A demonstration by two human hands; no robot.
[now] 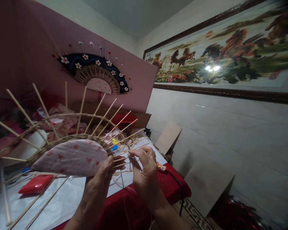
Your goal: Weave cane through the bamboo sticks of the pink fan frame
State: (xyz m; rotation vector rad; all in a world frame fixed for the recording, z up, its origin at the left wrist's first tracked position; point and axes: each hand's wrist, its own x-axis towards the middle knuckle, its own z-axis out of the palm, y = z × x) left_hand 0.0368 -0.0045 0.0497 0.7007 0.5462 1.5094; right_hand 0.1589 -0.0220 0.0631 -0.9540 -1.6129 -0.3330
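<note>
My left hand (102, 177) grips the right end of a fan frame (72, 156), thumb on its pale half-round cloth centre with small red figures. Thin wooden sticks spread outward from a woven rim around that cloth. A second ring of brown cord (62, 115) runs across the sticks farther out. At the right-hand sticks, my right hand (145, 169) has thumb and forefinger pinched together on the cord. Loose cord (123, 198) hangs down below the hands. The left fingers behind the frame are partly hidden.
A red packet (36, 184) and loose sticks (46, 198) lie on white sheeting over a red-covered table (168, 188). Behind stand a cardboard box (142, 119) and piled cloth. A finished-looking dark flowered fan (93, 70) hangs on the pink panel. A black cable (177, 179) runs off the table's right side.
</note>
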